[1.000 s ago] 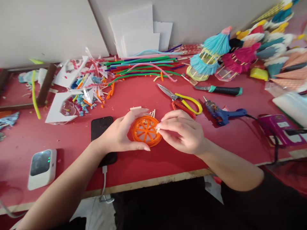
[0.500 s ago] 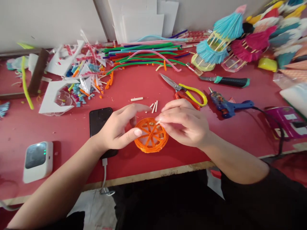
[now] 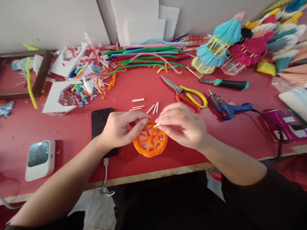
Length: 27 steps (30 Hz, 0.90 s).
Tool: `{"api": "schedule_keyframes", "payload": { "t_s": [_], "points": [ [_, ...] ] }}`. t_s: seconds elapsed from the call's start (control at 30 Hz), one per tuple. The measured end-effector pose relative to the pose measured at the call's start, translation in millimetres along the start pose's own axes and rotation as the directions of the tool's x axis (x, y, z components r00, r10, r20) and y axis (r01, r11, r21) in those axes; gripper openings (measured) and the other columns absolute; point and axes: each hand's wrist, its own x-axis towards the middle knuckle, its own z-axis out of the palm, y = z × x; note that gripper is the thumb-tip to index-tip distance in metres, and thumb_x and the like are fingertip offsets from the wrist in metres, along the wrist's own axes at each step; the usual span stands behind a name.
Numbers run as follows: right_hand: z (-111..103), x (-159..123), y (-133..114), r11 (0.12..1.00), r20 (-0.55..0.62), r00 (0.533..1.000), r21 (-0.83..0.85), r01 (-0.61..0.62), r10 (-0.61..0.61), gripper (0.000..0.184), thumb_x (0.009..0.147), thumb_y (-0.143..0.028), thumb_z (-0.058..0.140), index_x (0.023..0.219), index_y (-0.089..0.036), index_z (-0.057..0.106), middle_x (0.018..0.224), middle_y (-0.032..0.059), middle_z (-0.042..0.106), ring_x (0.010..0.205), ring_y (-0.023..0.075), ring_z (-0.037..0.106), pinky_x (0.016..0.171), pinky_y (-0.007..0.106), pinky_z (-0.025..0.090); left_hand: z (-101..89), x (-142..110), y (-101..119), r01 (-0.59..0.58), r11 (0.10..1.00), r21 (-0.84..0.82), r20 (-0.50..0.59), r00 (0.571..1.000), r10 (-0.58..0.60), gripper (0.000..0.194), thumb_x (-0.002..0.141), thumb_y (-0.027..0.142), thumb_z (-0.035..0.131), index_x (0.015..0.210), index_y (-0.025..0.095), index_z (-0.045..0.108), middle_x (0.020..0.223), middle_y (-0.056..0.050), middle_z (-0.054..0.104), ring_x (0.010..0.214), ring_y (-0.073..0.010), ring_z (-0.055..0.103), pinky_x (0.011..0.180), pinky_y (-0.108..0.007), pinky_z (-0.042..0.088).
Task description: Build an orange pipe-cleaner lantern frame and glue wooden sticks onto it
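An orange wheel of fuzzy pipe cleaner point(image 3: 150, 150), with spokes meeting in the middle, lies on the red table in front of me. My left hand point(image 3: 123, 127) is at its upper left rim, thumb on the near side and fingers bent behind; the fingertips are partly hidden. Over the upper right rim, my right hand point(image 3: 183, 126) pinches a short wooden stick piece point(image 3: 156, 125) between thumb and fingers. Pale bits of wood show inside the rim. Just beyond the wheel lie several cut wooden sticks point(image 3: 138, 100).
Scissors point(image 3: 183, 91), a craft knife point(image 3: 226, 83) and a blue glue gun point(image 3: 225, 105) lie to the right. A phone point(image 3: 98, 123) is by my left wrist. Pipe cleaners point(image 3: 148, 54), foam scraps point(image 3: 59, 95) and a blue paper-roofed model point(image 3: 213, 52) stand farther back.
My left thumb has moved up and closer to its fingers, at the wheel's rim. The wheel looks slightly turned. More sticks show beyond my left hand. My right hand still pinches the stick piece.
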Motion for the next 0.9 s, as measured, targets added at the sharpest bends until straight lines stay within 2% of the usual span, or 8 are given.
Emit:
{"api": "schedule_keyframes", "payload": {
  "t_s": [0.27,0.5,0.67,0.8,0.9],
  "points": [
    [1.5,3.3,-5.6,0.999,0.012,1.000,-0.041,-0.024,0.024,0.017,0.090,-0.011,0.066,0.102,-0.023,0.066,0.086,0.0008,0.075,0.081,0.0152,0.071,0.077,0.036,0.062,2.3,4.6,0.7,-0.046,0.996,-0.080,0.034,0.998,0.049,0.011,0.094,0.021,0.061,0.092,0.017,0.071,0.069,0.000,0.074,0.051,-0.0078,0.063,0.050,-0.017,0.050],
    [1.0,1.9,-5.1,1.000,0.012,1.000,-0.027,-0.014,0.015,0.022,0.089,-0.008,0.065,0.107,-0.021,0.065,0.088,0.0026,0.075,0.084,0.0163,0.071,0.079,0.037,0.062,2.1,3.8,-0.3,0.058,0.978,-0.199,0.143,0.989,-0.030,0.016,0.092,0.020,0.059,0.100,0.017,0.073,0.074,-0.002,0.076,0.055,-0.0099,0.066,0.053,-0.019,0.054],
    [0.3,3.0,-6.1,0.999,0.018,1.000,-0.040,-0.012,0.013,0.025,0.089,-0.007,0.064,0.109,-0.023,0.065,0.089,0.0016,0.076,0.085,0.0167,0.072,0.077,0.037,0.062,3.8,3.7,-1.1,0.052,0.977,-0.206,0.138,0.990,-0.023,0.019,0.087,0.014,0.059,0.098,0.016,0.073,0.072,-0.001,0.075,0.052,-0.0073,0.063,0.050,-0.015,0.050],
    [0.3,3.7,-5.8,0.999,0.022,1.000,-0.040,-0.015,0.016,0.024,0.089,-0.008,0.064,0.106,-0.025,0.065,0.089,0.0009,0.077,0.085,0.0171,0.073,0.076,0.036,0.063,3.6,3.8,-0.9,0.051,0.977,-0.207,0.144,0.989,-0.021,0.017,0.087,0.015,0.059,0.097,0.014,0.073,0.065,0.000,0.072,0.051,-0.0076,0.062,0.051,-0.016,0.049],
    [0.7,3.6,-4.5,0.999,0.024,1.000,-0.036,0.000,0.001,0.024,0.089,-0.007,0.065,0.106,-0.024,0.065,0.091,0.0014,0.077,0.086,0.0171,0.073,0.078,0.037,0.063,2.6,3.9,-0.7,0.050,0.974,-0.220,0.150,0.989,-0.017,0.017,0.087,0.015,0.059,0.097,0.014,0.073,0.068,-0.001,0.073,0.052,-0.0082,0.064,0.053,-0.016,0.051]
  ]
}}
